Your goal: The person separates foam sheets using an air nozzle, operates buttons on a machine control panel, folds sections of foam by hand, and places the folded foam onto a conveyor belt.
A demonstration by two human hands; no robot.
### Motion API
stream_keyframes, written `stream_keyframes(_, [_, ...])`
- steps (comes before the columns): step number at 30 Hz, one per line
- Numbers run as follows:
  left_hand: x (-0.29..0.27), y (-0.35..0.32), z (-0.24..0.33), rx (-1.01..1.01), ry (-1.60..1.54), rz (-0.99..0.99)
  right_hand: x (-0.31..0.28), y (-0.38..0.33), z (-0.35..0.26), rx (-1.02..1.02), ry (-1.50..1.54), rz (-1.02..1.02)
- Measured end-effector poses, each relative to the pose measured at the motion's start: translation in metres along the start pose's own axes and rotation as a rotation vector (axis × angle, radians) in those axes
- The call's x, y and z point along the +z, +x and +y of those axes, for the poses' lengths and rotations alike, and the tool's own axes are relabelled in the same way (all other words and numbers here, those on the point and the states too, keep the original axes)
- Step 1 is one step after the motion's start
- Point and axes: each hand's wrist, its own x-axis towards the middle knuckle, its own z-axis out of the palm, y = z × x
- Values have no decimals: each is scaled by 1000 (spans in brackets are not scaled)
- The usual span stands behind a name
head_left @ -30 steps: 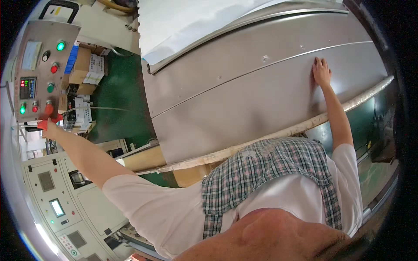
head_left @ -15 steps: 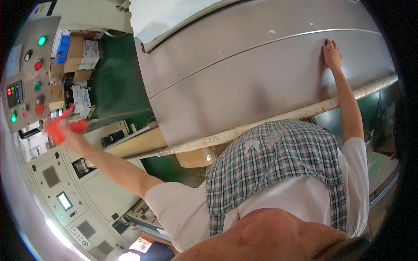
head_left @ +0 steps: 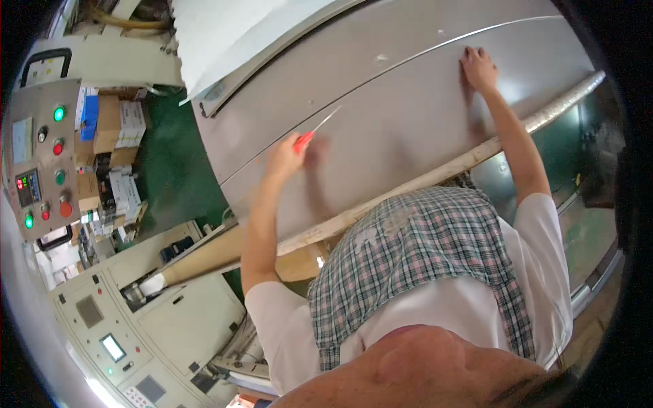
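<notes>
My left hand [head_left: 286, 158] is closed around a red-handled tool with a thin, pointed metal blade [head_left: 325, 122]. The tool is above the left part of a wide grey metal surface [head_left: 381, 143], near a long seam, its tip directed away and to the right. Whether the tip touches the metal I cannot tell. Farther right, my right hand [head_left: 480, 69] rests on the same surface just on the near side of the seam. Its fingers point away and are slightly bent, with nothing held in them.
A white sheet [head_left: 228, 41] hangs over a rail at the far left. Along the near edge runs a pale, worn roller [head_left: 408, 185] in front of my checked apron. Left stand a button panel [head_left: 46, 149], stacked cartons [head_left: 109, 126] on green flooring and a pale machine cabinet [head_left: 183, 319].
My left hand, holding the red-handled tool, has swung from beside the button panel rightward to above the metal surface. My right hand still rests on the metal; the whole view has shifted.
</notes>
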Motion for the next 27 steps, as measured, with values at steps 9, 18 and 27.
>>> stream_keyframes(9, [7,115,181,235,-234,73,-6,-7,-12,53,26,80])
stream_keyframes(18, [-15,132,173,292,-602,157,-51,38,-86,-70,-8,-166])
stream_keyframes(27, [-67,149,133,71,-395,261,-3,80,-198,-83,166,29])
